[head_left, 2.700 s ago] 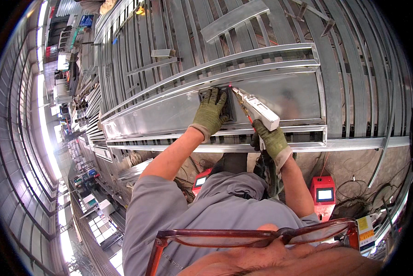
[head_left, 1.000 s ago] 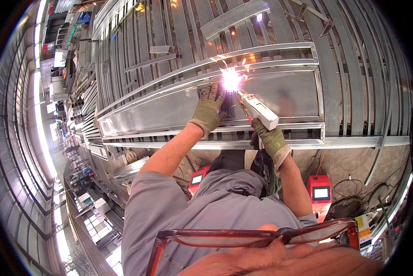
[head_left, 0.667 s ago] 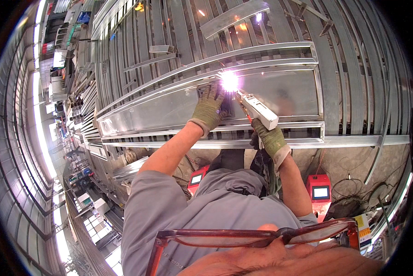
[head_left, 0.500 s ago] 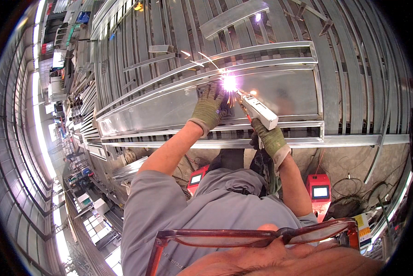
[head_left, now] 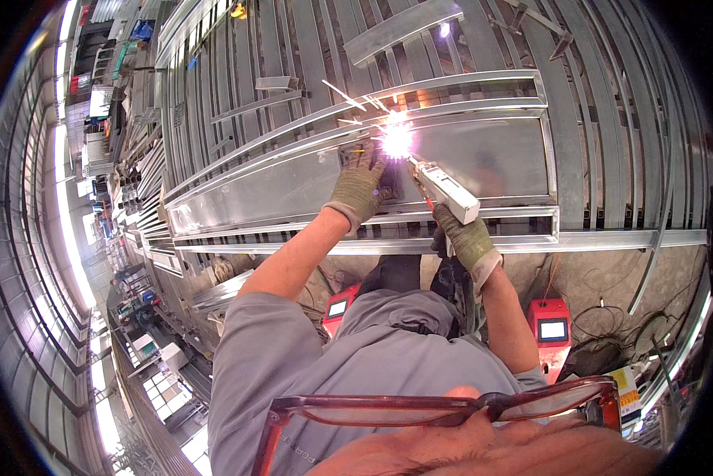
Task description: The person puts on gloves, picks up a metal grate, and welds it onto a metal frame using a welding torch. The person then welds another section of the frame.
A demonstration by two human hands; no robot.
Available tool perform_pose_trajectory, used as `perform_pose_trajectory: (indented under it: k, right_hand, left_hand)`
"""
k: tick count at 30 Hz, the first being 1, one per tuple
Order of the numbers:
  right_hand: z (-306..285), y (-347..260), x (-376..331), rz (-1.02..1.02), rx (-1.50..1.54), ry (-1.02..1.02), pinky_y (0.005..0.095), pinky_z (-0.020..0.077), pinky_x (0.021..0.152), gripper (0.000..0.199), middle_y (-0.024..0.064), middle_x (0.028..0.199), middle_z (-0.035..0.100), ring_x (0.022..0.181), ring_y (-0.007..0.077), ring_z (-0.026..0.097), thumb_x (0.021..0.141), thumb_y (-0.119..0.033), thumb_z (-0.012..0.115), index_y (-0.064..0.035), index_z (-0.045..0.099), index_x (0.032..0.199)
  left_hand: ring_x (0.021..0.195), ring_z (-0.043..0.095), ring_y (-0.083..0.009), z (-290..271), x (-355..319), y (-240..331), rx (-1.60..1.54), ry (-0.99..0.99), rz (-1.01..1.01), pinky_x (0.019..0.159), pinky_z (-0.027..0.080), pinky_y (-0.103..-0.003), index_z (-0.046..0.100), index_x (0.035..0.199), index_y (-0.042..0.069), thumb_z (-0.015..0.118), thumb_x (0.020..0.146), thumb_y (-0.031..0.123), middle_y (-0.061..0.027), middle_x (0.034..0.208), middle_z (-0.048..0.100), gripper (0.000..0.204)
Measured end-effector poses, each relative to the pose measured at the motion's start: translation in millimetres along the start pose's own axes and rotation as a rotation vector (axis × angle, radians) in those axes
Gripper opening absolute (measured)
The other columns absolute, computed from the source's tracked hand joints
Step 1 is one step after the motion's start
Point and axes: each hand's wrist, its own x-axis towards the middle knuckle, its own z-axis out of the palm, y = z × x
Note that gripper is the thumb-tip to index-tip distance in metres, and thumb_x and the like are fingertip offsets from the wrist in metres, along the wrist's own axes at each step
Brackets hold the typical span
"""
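Note:
A long grey metal frame with a sheet panel (head_left: 491, 155) lies across a rack of steel bars. My left hand (head_left: 359, 181), in a green-grey work glove, presses a small dark part flat against the panel. My right hand (head_left: 466, 238), also gloved, grips the handle of a white welding gun (head_left: 447, 190). The gun's tip points up-left to a bright white arc (head_left: 396, 141) just right of my left fingers. Sparks fly up and left from that spot.
Two red welding machines (head_left: 551, 333) (head_left: 340, 308) with small screens stand on the concrete floor below the frame, with black cables (head_left: 610, 317) coiled beside them. Stacked metal frames and bars (head_left: 237, 95) fill the area beyond. A long hall aisle (head_left: 134, 333) runs along the left.
2.7 s ago there was no arc. The arc has burned since 1.0 s ago; both hands have held nearly the same place, and more sparks now streak up-left.

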Motion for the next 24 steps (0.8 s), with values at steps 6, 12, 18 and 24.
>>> perform_pose_trajectory:
  k: [6,12,18,24]
  right_hand:
    - [-0.1,9.0,1.9,-0.011,0.015,0.001,0.0345,0.0465,0.05,0.061,0.0038,0.077,0.069,0.059,0.0141,0.063,0.106,-0.058,0.075,-0.0011,0.072,0.126]
    - [-1.7,11.1,1.7,0.063,0.011,-0.01,0.0348,0.0467,0.05,0.054,0.0039,0.076,0.069,0.06,0.0143,0.063,0.105,-0.055,0.077,-0.0016,0.073,0.117]
    - [0.4,6.1,-3.2,0.062,0.03,-0.005,0.0351,0.0465,0.051,0.052,0.0033,0.075,0.068,0.059,0.0146,0.062,0.106,-0.053,0.077,-0.0022,0.073,0.114]
    - [1.8,7.4,-4.6,0.037,-0.015,0.016,0.0358,0.0468,0.052,0.055,0.0034,0.076,0.068,0.06,0.0154,0.062,0.107,-0.055,0.075,-0.0013,0.073,0.115]
  left_hand:
    - [0.167,0.024,-0.0493,13.4,1.6,-7.0,0.018,0.042,0.046,0.137,0.026,-0.056,0.045,0.17,0.013,0.082,0.097,0.035,-0.0275,0.182,0.021,0.085]
    - [0.166,0.025,-0.0505,11.9,-2.4,-3.0,0.0,0.093,0.013,0.137,0.025,-0.057,0.044,0.17,0.013,0.083,0.096,0.033,-0.0289,0.181,0.025,0.086]
    - [0.166,0.026,-0.0512,13.7,0.0,-6.0,0.064,0.07,0.04,0.137,0.025,-0.058,0.044,0.17,0.013,0.083,0.096,0.033,-0.0302,0.179,0.027,0.086]
    - [0.167,0.024,-0.0509,28.1,3.3,-14.5,0.025,0.135,0.077,0.137,0.025,-0.058,0.044,0.17,0.011,0.082,0.097,0.035,-0.0298,0.181,0.023,0.085]
